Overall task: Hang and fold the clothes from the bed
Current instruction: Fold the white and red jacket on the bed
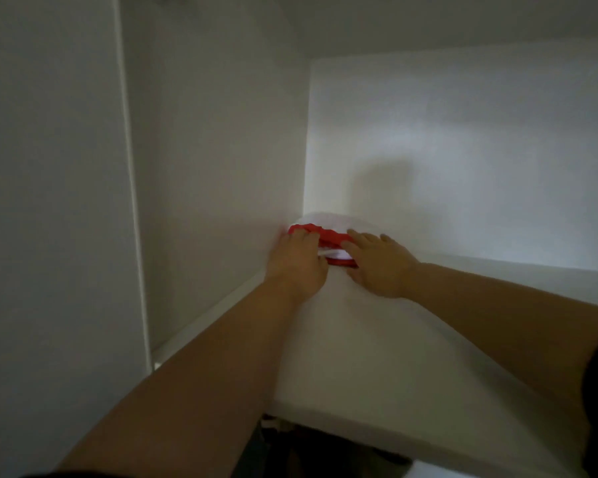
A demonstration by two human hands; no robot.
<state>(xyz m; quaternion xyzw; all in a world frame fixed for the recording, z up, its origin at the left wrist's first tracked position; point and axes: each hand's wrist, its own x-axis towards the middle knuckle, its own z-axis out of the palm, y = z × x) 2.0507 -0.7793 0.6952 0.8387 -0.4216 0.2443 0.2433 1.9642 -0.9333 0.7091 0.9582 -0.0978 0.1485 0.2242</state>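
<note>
A folded red and white garment [332, 238] lies on a white shelf [377, 357] inside a closet compartment, tucked into the far left corner where the left side wall [204, 167] meets the back wall [463, 150]. Its long axis runs slantwise, from the far left at the corner toward the near right. A crumpled red band runs along the top, white cloth shows behind it against the back wall, and a second red edge lies at the near right end. Both hands rest on it, 1 at each end. The left hand [296, 260] lies palm down on the left end, its fingers laid over the red band and only slightly bent. The right hand [377, 265] lies flat on the right end with its fingers straight and together, pointing toward the corner. Neither hand visibly curls round the cloth. Below the shelf's near edge sit dark shapes too dim to make out.
</note>
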